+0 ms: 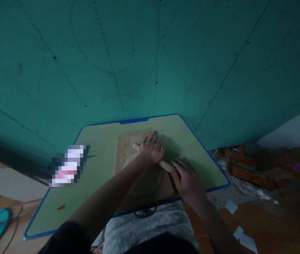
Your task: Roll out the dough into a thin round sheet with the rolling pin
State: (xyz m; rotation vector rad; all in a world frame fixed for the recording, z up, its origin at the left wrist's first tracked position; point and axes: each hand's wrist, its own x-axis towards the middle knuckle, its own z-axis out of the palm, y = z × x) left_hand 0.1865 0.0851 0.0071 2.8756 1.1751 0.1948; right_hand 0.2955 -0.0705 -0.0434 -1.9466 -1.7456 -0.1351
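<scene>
At frame centre, the left hand and right hand press flat, unclenched, on a rolling pin over the dough.

Both palms on rolling pin – left hand, right hand – over dough.

One head-worn camera looks steeply down, close over the green board's near edge, facing the teal wall.

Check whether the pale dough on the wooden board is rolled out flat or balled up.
Flat: the pale dough lies as a thin round sheet on the wooden board, under the wooden rolling pin.
</scene>
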